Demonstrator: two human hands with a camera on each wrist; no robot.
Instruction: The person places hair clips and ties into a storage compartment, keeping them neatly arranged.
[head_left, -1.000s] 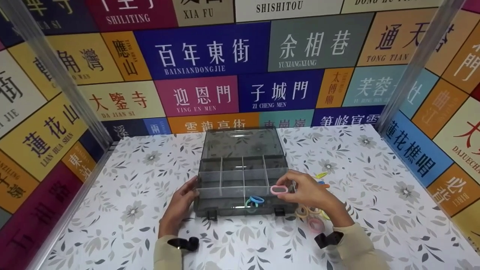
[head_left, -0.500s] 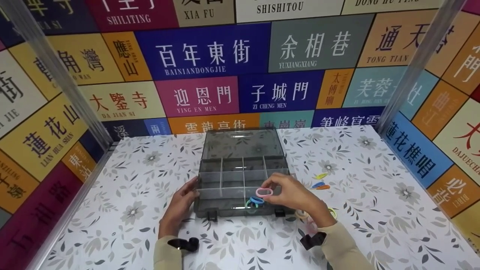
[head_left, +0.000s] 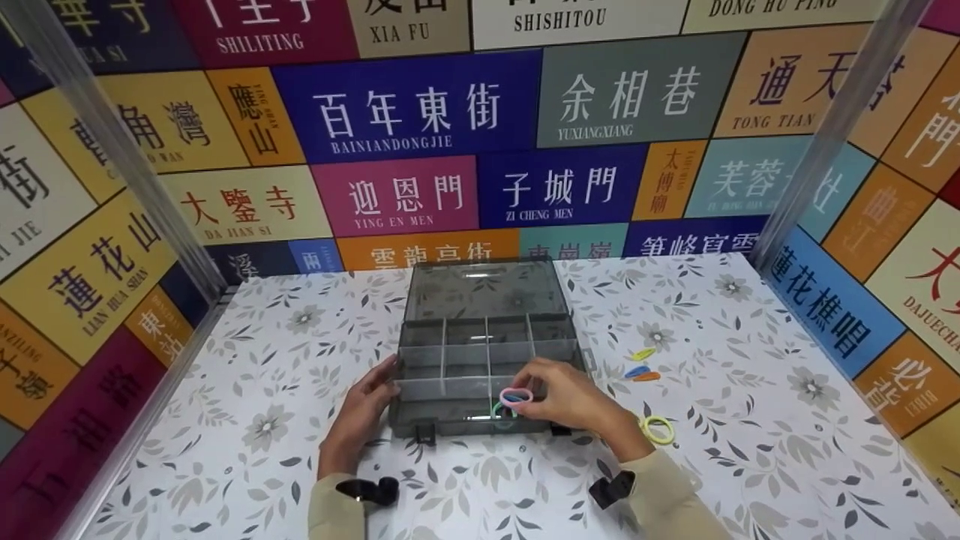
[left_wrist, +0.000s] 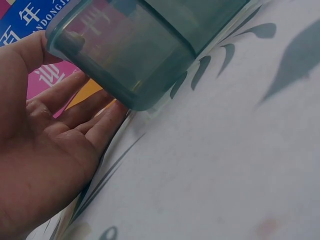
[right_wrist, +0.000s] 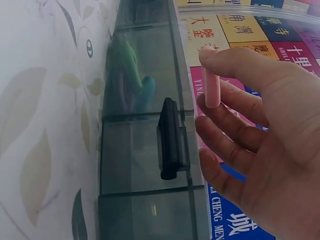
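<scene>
A translucent grey compartment box point(head_left: 442, 411) stands with its lid point(head_left: 487, 289) open. My right hand point(head_left: 562, 394) pinches a pink hair tie point(head_left: 517, 391) between thumb and index finger, over the front compartment right of the divider. In that compartment lies a green hair tie point(right_wrist: 129, 62), with a blue one point(right_wrist: 146, 92) beside it, both seen through the front wall in the right wrist view. My left hand point(head_left: 360, 412) holds the box's left end. Its thumb is over the rim and its other fingers are against the outside point(left_wrist: 65, 130).
Yellow hair ties point(head_left: 658, 430) lie right of the box, partly behind the right forearm. Farther back are small hair clips: yellow point(head_left: 643, 354), blue point(head_left: 636, 371) and orange point(head_left: 646, 376). Black latches point(head_left: 425, 433) jut from the box's front. A sign-covered wall point(head_left: 405, 191) borders the table.
My right hand has carried the pink hair tie leftward and slightly down, from the box's right side to above the green and blue ones. The left hand has stayed in place.
</scene>
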